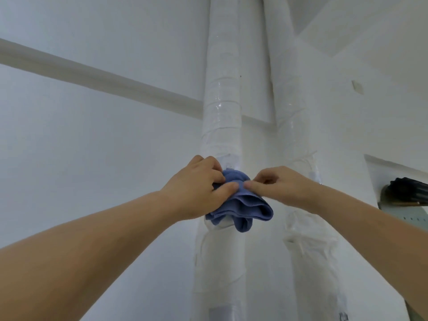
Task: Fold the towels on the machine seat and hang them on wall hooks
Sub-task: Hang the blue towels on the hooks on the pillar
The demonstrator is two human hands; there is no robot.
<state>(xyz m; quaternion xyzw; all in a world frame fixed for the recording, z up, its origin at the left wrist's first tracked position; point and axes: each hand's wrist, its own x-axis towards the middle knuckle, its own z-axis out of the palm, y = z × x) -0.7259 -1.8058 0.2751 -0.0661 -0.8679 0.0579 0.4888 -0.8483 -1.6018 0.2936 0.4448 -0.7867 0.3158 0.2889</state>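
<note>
Hanging step: left hand [199, 186] and right hand [278, 185] fingers pinch blue towel [245, 206]; next, seat it on white mount [229, 164] at its 12 o'clock.

Both bare forearms extended from the lower corners toward mid-frame. The left hand [196, 188] and right hand [281, 184] pinched a folded blue cloth towel [247, 206], fingertips [232, 187] almost meeting.

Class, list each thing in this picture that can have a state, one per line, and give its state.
blue towel: folded in layers, bunched, held up against the white pipe, lower folds hanging free.
left hand: grips the towel's top.
right hand: pinches the towel's top edge.
white pipe: upright, wrapped in tape.
hook: hidden behind hands and towel, so cannot tell if it is caught yet.
</note>
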